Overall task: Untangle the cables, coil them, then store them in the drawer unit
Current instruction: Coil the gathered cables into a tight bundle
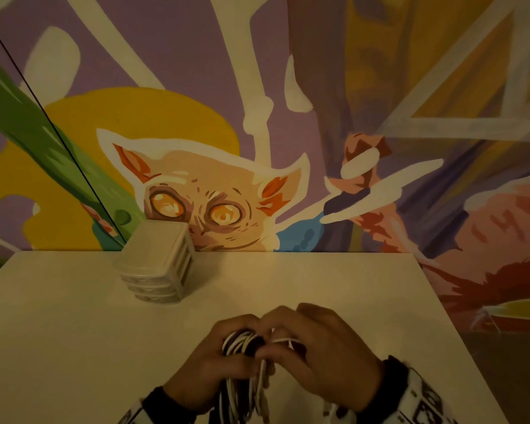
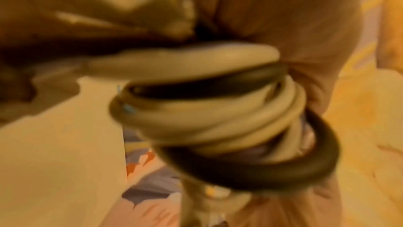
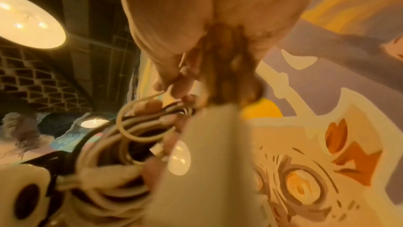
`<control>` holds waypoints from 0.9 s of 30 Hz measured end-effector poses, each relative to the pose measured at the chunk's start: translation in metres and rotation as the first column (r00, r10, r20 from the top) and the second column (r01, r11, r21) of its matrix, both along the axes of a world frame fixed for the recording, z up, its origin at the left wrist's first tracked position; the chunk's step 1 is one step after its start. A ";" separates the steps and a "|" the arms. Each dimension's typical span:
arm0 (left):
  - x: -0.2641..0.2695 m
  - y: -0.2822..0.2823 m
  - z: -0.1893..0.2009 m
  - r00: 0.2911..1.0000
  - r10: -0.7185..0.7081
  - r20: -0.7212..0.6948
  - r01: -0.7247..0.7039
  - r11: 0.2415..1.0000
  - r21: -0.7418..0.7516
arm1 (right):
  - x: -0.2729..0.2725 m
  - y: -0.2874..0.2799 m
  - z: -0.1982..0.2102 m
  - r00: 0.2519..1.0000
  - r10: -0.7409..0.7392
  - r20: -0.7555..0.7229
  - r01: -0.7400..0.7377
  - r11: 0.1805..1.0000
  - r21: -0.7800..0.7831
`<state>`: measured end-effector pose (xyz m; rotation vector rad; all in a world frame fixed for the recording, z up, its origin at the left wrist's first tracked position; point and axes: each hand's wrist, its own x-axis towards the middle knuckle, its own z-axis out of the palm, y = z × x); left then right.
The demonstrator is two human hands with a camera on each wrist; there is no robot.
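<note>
A bundle of white and black cables [image 1: 240,347] hangs between both hands above the near edge of the white table [image 1: 318,286]. My left hand [image 1: 218,359] grips the looped bundle, whose white and black loops [image 2: 218,110] fill the left wrist view. My right hand [image 1: 315,347] pinches a thin white cable strand [image 1: 285,340] at the top of the bundle; the right wrist view shows that strand [image 3: 150,98] at the fingertips and a connector end [image 3: 158,149] in the tangle. The small translucent drawer unit [image 1: 159,267] stands at the back left of the table, its drawers closed.
A painted mural wall [image 1: 227,194] rises directly behind the table. The table's right edge [image 1: 459,332] drops off to a dark floor. Patterned sleeves [image 1: 423,399] cover both wrists.
</note>
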<state>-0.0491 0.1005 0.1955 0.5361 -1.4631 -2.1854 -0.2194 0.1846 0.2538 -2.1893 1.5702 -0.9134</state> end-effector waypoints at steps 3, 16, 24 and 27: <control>0.000 0.007 -0.004 0.977 -0.089 -0.195 0.139 0.956 0.260 | 0.004 -0.004 -0.005 0.973 -0.126 0.194 0.131 0.991 -0.014; -0.006 0.020 0.000 0.962 0.059 -0.266 0.071 0.889 0.452 | 0.010 -0.004 -0.014 0.891 -0.209 0.402 0.238 0.971 -0.021; -0.014 0.015 0.007 0.986 0.169 0.007 -0.163 0.939 0.304 | 0.002 0.001 -0.020 0.923 -0.248 0.295 0.248 0.968 0.039; -0.011 0.010 0.009 0.967 0.254 -0.027 -0.236 0.927 0.291 | 0.000 0.007 -0.028 0.868 -0.347 0.357 0.365 0.931 0.017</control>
